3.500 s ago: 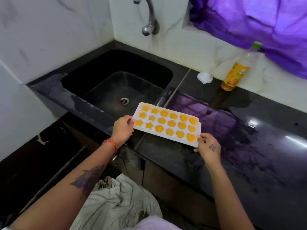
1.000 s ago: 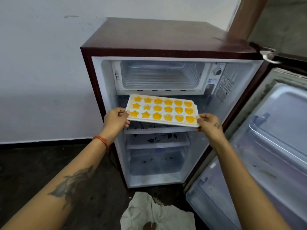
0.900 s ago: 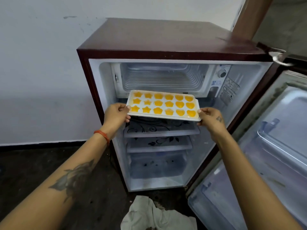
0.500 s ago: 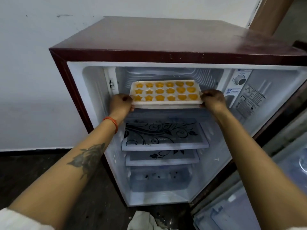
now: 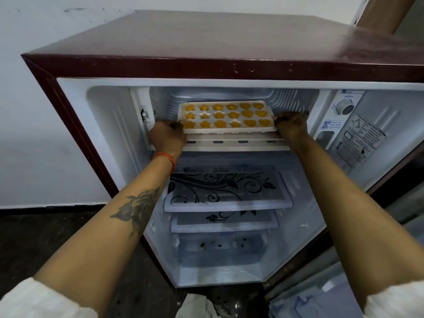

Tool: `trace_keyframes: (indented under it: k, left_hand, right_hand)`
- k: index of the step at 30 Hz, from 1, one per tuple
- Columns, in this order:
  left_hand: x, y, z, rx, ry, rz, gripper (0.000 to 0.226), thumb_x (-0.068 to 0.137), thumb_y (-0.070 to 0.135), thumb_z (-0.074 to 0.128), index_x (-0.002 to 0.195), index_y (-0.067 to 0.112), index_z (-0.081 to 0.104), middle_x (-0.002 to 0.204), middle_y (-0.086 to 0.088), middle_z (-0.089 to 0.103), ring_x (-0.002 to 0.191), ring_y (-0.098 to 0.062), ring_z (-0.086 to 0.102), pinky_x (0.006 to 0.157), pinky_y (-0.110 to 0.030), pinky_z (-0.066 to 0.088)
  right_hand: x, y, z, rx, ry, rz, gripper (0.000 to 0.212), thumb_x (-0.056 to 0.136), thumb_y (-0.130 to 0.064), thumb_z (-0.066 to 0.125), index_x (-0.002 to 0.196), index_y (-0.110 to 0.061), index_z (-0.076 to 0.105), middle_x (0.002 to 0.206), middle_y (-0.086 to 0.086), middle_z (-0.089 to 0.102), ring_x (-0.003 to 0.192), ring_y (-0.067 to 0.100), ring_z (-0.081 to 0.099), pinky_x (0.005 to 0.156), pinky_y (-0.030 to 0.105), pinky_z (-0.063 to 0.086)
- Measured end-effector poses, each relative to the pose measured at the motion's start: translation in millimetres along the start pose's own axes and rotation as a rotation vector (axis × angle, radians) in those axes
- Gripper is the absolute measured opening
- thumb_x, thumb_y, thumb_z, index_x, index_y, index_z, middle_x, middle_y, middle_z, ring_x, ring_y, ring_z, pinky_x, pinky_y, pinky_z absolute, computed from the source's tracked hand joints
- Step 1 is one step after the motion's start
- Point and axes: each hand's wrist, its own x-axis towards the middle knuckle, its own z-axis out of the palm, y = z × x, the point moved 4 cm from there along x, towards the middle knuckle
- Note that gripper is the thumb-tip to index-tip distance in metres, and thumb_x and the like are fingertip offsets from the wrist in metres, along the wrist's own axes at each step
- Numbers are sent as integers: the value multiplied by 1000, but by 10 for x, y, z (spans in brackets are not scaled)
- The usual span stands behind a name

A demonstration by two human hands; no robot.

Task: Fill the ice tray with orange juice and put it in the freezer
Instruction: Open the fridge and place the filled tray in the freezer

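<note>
A white ice tray (image 5: 226, 130) filled with orange juice in star, flower and heart shaped cells sits at the mouth of the freezer compartment (image 5: 229, 95) at the top of a small maroon fridge (image 5: 206, 42). My left hand (image 5: 167, 137) grips the tray's left end and my right hand (image 5: 291, 128) grips its right end. The tray is level, partly inside the compartment, just above its front lip.
Below the freezer are two glass shelves (image 5: 229, 191) with black floral print and a crisper drawer (image 5: 220, 253). The thermostat dial (image 5: 344, 107) is to the right. The open fridge door (image 5: 344, 294) stands at lower right. A white cloth (image 5: 197, 306) lies on the dark floor.
I carried the tray from the kitchen counter to the open fridge, raised it, and both hands have pushed it further into the freezer compartment. The camera has moved closer.
</note>
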Motion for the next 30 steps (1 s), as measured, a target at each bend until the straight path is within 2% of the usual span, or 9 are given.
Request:
trace_keyframes:
  k: [6, 10, 14, 17, 20, 22, 26, 28, 30]
  left_hand:
    - [0, 2, -7, 52, -38, 2, 27, 89, 17, 58, 65, 5, 62, 78, -25, 70, 70, -36, 68, 69, -43, 58]
    - [-66, 27, -9, 106, -116, -30, 31, 89, 26, 59, 86, -4, 66, 89, -24, 70, 87, -36, 67, 83, -41, 54]
    - [-395, 142, -157, 163, -86, 66, 40, 88, 23, 61, 124, 6, 54, 127, -19, 54, 107, -31, 57, 96, -33, 46]
    - [-797, 224, -291, 184, -93, 183, 41, 89, 19, 60, 128, 11, 51, 131, -16, 50, 79, -13, 55, 87, -28, 46]
    - [-1304, 267, -395, 208, -198, 273, 38, 90, 21, 61, 126, 13, 55, 127, -11, 52, 64, 3, 50, 78, -24, 43]
    - [-1713, 288, -460, 228, -312, 344, 35, 89, 20, 62, 123, 12, 57, 124, -10, 53, 64, 4, 50, 74, -22, 41]
    - [-2588, 276, -582, 286, -564, 435, 32, 89, 18, 62, 120, 10, 59, 123, -10, 55, 76, -13, 57, 71, -26, 44]
    - [-3026, 335, -593, 305, -674, 469, 32, 90, 20, 62, 120, 11, 58, 124, -7, 54, 88, -20, 60, 75, -32, 49]
    - [-3453, 500, -532, 292, -782, 550, 34, 90, 21, 61, 122, 11, 56, 126, -8, 53, 102, -26, 59, 82, -39, 50]
  right_hand:
    - [14, -14, 16, -216, 15, -33, 20, 90, -6, 50, 74, -4, 62, 95, 23, 67, 82, 30, 63, 77, 37, 56]
    - [-114, -87, -29, -317, 41, -64, 23, 90, -9, 45, 71, -5, 60, 85, 16, 62, 81, 22, 57, 69, 27, 44]
    - [-451, -183, -127, -425, 53, -174, 26, 91, -12, 45, 106, -1, 64, 111, 19, 65, 104, 33, 59, 84, 29, 45]
    - [-863, -196, -263, -431, 58, -298, 32, 91, -13, 49, 122, -6, 56, 119, 20, 61, 107, 34, 58, 84, 26, 43]
    - [-1442, -144, -474, -404, 73, -385, 36, 91, -18, 55, 125, -7, 55, 117, 20, 60, 101, 31, 61, 87, 29, 47]
    - [-1943, -110, -672, -403, 91, -448, 38, 90, -19, 57, 126, -7, 54, 118, 18, 59, 104, 29, 59, 92, 35, 47]
    - [-2983, -17, -1153, -415, 155, -499, 37, 89, -19, 60, 125, -10, 57, 115, 12, 60, 104, 25, 59, 90, 33, 48]
    - [-3454, 59, -1444, -460, 221, -487, 36, 89, -20, 61, 124, -12, 58, 114, 9, 62, 102, 22, 59, 88, 26, 46]
    - [-3839, 134, -1785, -506, 322, -444, 36, 88, -19, 62, 123, -12, 59, 114, 9, 63, 103, 25, 59, 88, 30, 46]
